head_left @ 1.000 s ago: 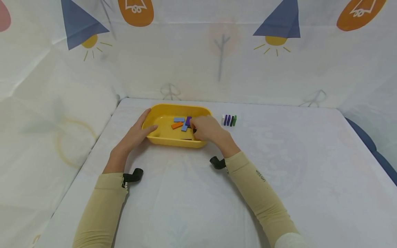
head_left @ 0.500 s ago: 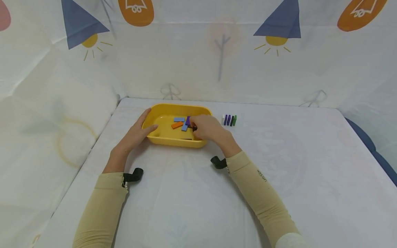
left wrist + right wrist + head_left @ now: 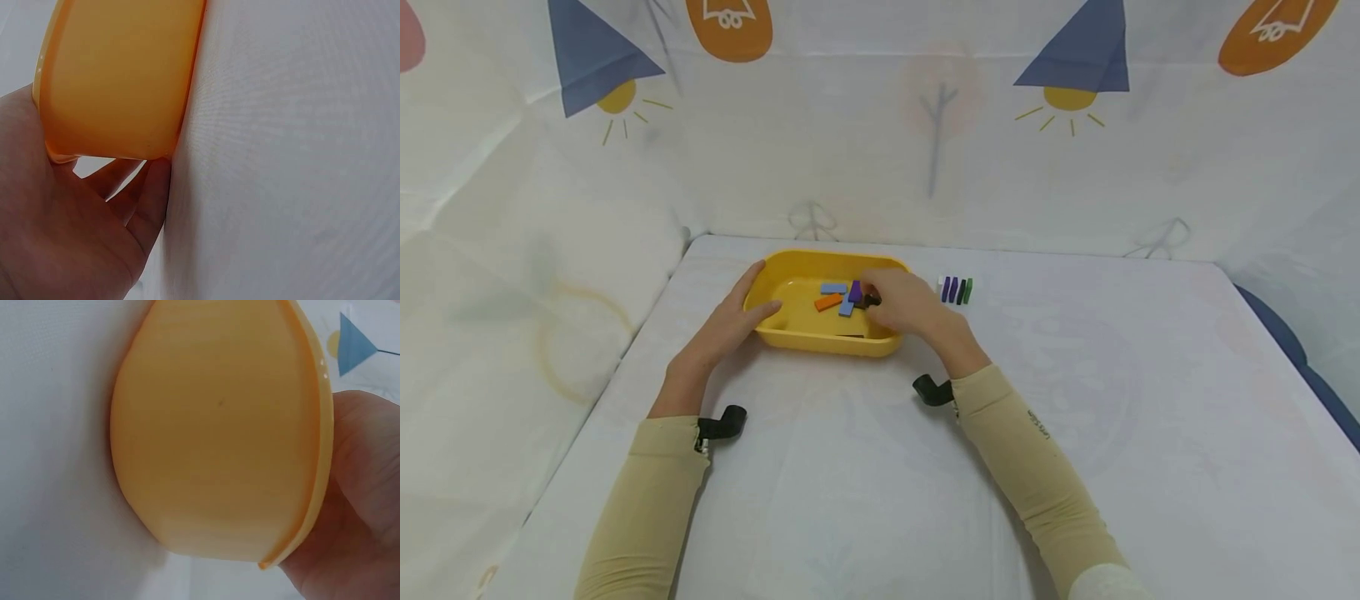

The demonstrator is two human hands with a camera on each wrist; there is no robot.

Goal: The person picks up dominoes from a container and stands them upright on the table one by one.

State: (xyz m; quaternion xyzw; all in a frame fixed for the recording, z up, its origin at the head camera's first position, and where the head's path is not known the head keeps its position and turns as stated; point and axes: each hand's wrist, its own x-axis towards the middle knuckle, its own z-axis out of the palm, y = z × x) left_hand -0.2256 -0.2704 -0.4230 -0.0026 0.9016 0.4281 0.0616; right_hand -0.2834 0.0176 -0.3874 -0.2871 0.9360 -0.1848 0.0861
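Inside the tray [image 3: 805,340], near its right edge, our right hand's [image 3: 906,304] fingers seem to pinch a dark block [image 3: 871,300], likely light, stiff and best held by its long sides, while our left hand [image 3: 722,327] grips the tray's left end, with bench [image 3: 1120,375] room right of the block row [image 3: 953,290].

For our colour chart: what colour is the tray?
Yellow; the tray shows best in the head view.

In the right wrist view, the yellow tray [image 3: 212,431] hides the fingers' ends of the right hand [image 3: 906,302]; in the head view, that hand partly covers a dark block [image 3: 872,300]. Sleeve [image 3: 1030,462] lettering [image 3: 1038,424] is illegibly small.
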